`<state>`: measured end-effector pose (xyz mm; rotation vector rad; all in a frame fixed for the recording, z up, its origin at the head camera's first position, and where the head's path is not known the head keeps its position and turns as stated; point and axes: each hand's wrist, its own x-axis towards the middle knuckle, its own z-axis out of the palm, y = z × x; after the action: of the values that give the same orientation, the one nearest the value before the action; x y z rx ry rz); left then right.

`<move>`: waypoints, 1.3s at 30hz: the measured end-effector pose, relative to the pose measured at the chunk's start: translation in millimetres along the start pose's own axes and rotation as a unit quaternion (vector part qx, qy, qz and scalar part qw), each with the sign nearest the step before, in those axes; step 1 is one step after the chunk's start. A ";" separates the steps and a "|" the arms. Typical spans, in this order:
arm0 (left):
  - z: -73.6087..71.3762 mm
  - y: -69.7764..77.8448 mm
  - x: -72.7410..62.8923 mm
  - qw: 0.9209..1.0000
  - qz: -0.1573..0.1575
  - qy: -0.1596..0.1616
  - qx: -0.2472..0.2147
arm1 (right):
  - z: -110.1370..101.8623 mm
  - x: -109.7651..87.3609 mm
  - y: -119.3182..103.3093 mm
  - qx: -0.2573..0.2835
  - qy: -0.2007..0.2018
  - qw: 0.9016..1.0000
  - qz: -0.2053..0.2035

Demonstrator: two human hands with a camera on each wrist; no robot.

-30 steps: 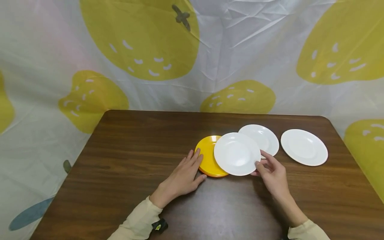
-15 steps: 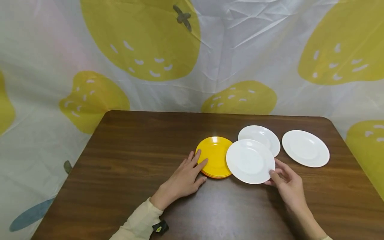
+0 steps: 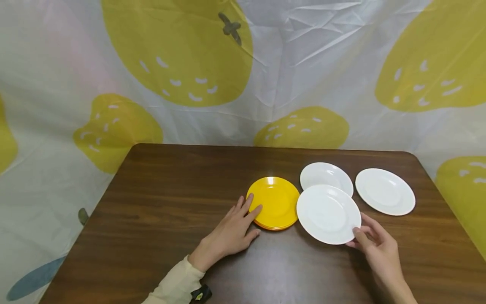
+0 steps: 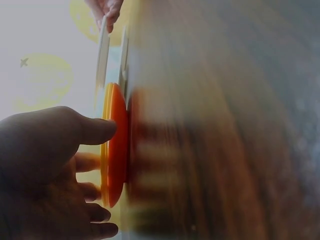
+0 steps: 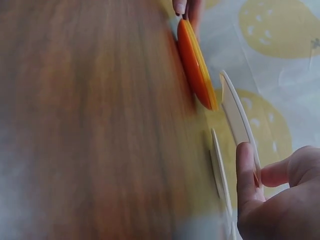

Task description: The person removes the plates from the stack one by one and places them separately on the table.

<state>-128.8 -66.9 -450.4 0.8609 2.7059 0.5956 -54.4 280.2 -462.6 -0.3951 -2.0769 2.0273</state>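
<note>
A white plate (image 3: 328, 214) is pinched at its right rim by my right hand (image 3: 379, 249), thumb on top and fingers beneath. It is held above the table, as the right wrist view (image 5: 235, 107) shows. My left hand (image 3: 229, 232) lies at the left edge of a small stack of plates, yellow plate (image 3: 275, 202) on top. Its fairly straight fingers touch the yellow rim, and the thumb is at the near side. From the left wrist, an orange plate (image 4: 117, 150) shows under the yellow.
Behind the held plate, partly covered by it, a second white plate (image 3: 324, 174) lies on the brown wooden table (image 3: 171, 190). Another white plate (image 3: 385, 192) lies farther right. A fruit-printed cloth (image 3: 281, 76) hangs behind the table's far edge.
My right hand has carried the white plate rightward and nearer to me, from over the yellow plate, which is now uncovered. My left hand stays at the stack.
</note>
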 end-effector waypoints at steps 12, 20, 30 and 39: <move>-3.7 1.2 1.0 1.000 0.005 0.000 0.003 | -23.7 -9.4 7.1 0.082 0.018 0.996 -0.010; -5.0 -0.6 2.1 1.000 0.010 0.000 0.008 | -38.2 -14.0 13.3 0.095 0.032 0.995 -0.009; -5.1 -4.2 0.2 1.000 0.004 0.003 0.008 | -53.5 -15.6 17.5 0.098 0.035 0.995 -0.005; -2.4 -1.9 -0.3 1.000 0.008 0.000 0.001 | -78.1 -22.0 21.7 0.080 0.072 0.994 0.026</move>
<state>-130.3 -69.2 -449.1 0.8824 2.7028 0.5968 -6.7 346.8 -481.1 -0.5542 -1.8246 2.1090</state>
